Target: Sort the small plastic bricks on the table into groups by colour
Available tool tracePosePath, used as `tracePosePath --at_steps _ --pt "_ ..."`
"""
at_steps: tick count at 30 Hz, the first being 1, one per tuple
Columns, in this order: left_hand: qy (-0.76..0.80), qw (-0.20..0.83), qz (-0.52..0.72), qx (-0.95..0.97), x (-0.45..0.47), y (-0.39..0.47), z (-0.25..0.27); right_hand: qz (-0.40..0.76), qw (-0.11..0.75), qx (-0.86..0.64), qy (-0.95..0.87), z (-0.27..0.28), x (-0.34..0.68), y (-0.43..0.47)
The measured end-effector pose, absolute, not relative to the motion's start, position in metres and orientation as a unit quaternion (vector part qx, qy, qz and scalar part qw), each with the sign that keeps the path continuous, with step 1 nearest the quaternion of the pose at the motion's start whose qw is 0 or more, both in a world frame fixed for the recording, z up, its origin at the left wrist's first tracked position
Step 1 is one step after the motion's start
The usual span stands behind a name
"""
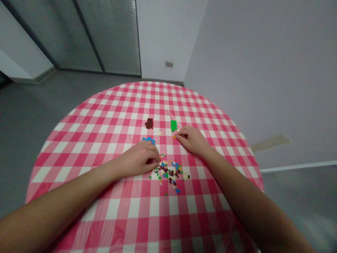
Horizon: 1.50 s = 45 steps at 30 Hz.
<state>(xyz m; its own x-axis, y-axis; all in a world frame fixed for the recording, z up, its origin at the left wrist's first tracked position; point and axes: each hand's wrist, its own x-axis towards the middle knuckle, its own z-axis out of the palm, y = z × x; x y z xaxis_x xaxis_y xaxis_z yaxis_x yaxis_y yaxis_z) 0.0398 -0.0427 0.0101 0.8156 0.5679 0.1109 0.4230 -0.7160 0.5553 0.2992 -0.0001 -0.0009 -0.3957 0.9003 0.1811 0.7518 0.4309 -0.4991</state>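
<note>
A loose pile of small mixed-colour bricks lies on the red-and-white checked counter, between the two forearms, just to the right of the left hand and nearer the person than the right hand. The left hand rests palm down with its fingers curled and its thumb at the pile's left edge; whether it pinches a piece cannot be told. The right hand reaches beyond the pile, thumb and forefinger brought together at a few yellow pieces, though a firm grip on one cannot be made out. Just past the left knuckles sits a cluster of blue pieces, its near side partly hidden by that hand. Further off are a dark brown group to the left and a green group to the right, the latter close beyond the right fingertips, with some cream pieces between the blue and yellow ones. The green group's long axis runs away from the person; the brown group is blocky with a ragged left edge. The pile's pieces point every which way, and one blue piece lies at its near edge.
</note>
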Motion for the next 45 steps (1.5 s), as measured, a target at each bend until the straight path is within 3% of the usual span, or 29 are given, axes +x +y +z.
tracePosePath --at_steps 37,45 --pt "0.268 0.258 0.144 0.917 0.040 -0.043 0.009 0.186 0.226 -0.489 -0.822 -0.002 0.298 -0.002" --pt "0.268 0.263 0.143 0.916 0.038 -0.043 0.009 0.149 0.305 -0.534 -0.774 0.005 0.302 -0.002"
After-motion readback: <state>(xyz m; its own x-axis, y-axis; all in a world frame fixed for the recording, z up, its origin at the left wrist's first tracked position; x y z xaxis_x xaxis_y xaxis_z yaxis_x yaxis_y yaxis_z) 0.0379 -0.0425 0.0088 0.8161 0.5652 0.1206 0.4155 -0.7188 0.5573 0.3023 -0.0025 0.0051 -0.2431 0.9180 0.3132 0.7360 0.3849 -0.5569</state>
